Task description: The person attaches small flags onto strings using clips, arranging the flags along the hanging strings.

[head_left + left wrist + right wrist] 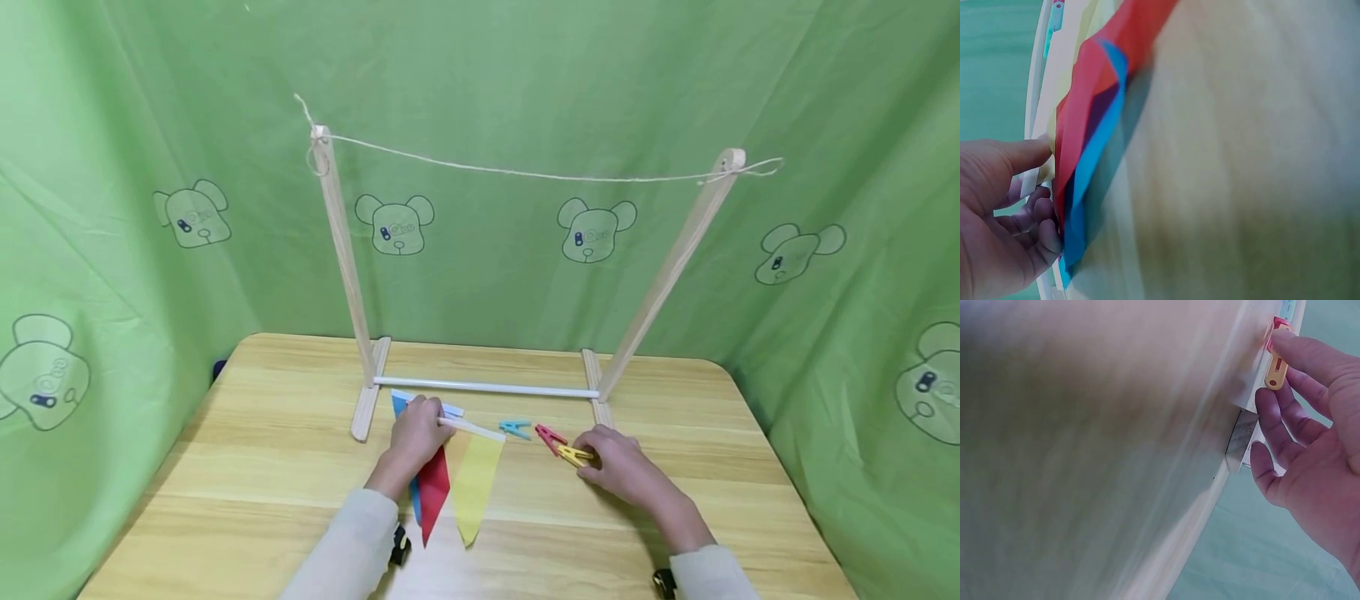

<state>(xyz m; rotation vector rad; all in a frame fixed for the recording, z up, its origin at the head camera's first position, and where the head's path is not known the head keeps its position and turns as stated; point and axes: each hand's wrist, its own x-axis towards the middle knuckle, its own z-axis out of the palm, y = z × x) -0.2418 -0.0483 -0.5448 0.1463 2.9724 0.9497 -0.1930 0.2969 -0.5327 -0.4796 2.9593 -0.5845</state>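
Observation:
My left hand (420, 432) pinches the white-edged top of a yellow pennant (477, 483) between thumb and fingers. A red pennant (432, 492) hangs under that hand, and a blue pennant (1088, 164) lies behind the red one, partly hidden. Whether the fingers also grip these two is hard to tell. On the right, my right hand (618, 467) pinches one end of a yellow clothespin (1277, 372) at the tabletop. Touching or nearly touching it is a pink clothespin (551, 438), with a light blue clothespin (515, 428) farther left.
A wooden frame stands at the back, with a left post (345, 258), a right post (675, 267) and a white bottom bar (487, 387). A string (510, 172) spans the post tops, sagging slightly. Green curtain (480, 75) surrounds the wooden table (285, 467).

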